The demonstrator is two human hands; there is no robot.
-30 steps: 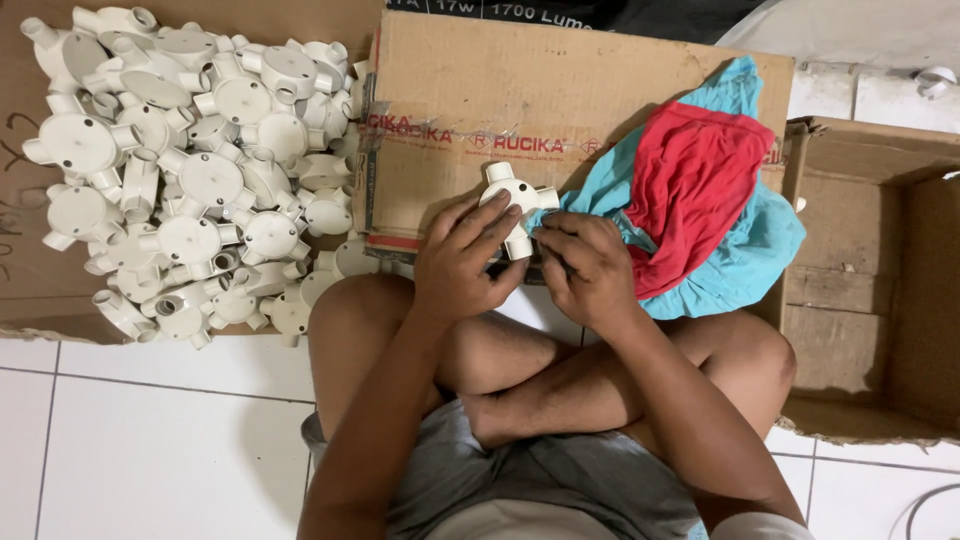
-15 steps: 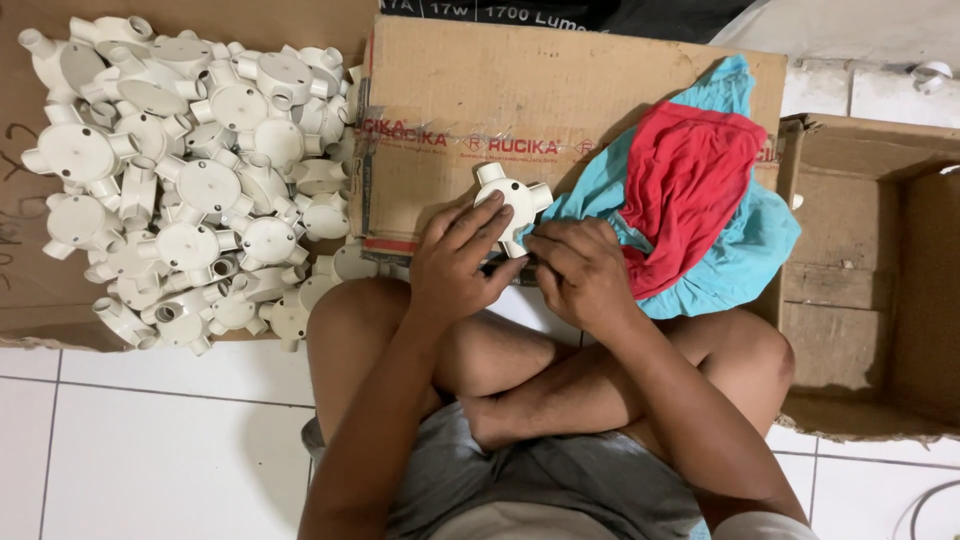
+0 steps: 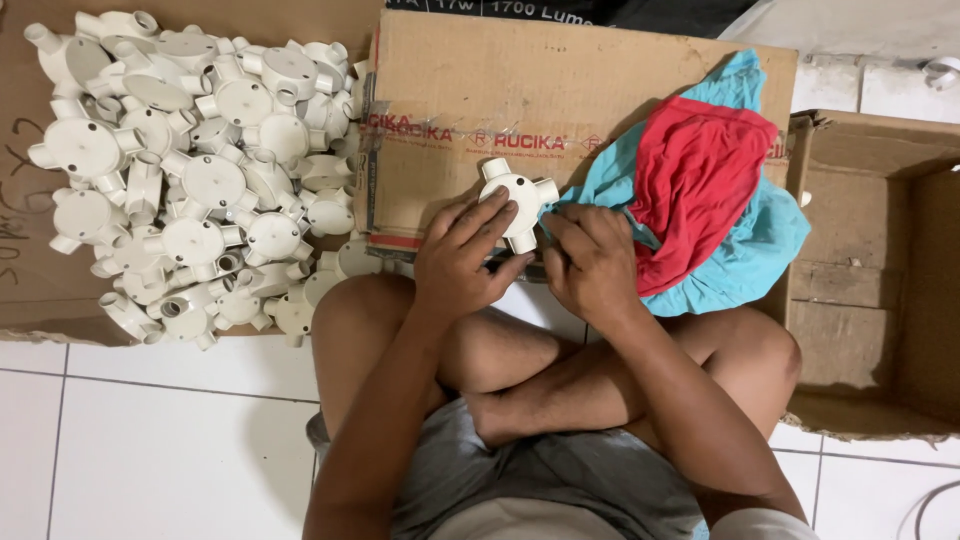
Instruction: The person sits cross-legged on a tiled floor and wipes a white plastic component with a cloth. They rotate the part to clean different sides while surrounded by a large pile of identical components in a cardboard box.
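Note:
My left hand (image 3: pixel 463 263) grips a cream plastic four-way junction box (image 3: pixel 519 200) from below, over a closed cardboard box (image 3: pixel 470 90). My right hand (image 3: pixel 592 262) pinches the edge of a turquoise cloth (image 3: pixel 745 250) and presses it against the fitting's right side. A red cloth (image 3: pixel 695 180) lies bundled on top of the turquoise one.
A heap of several cream junction boxes (image 3: pixel 190 170) lies on flattened cardboard (image 3: pixel 30 290) at the left. An open cardboard box (image 3: pixel 870 270) stands at the right. My crossed bare legs (image 3: pixel 520 370) rest on white floor tiles (image 3: pixel 150 450).
The fitting has turned slightly in my left hand. My right hand with the cloth has shifted a little up along its right side.

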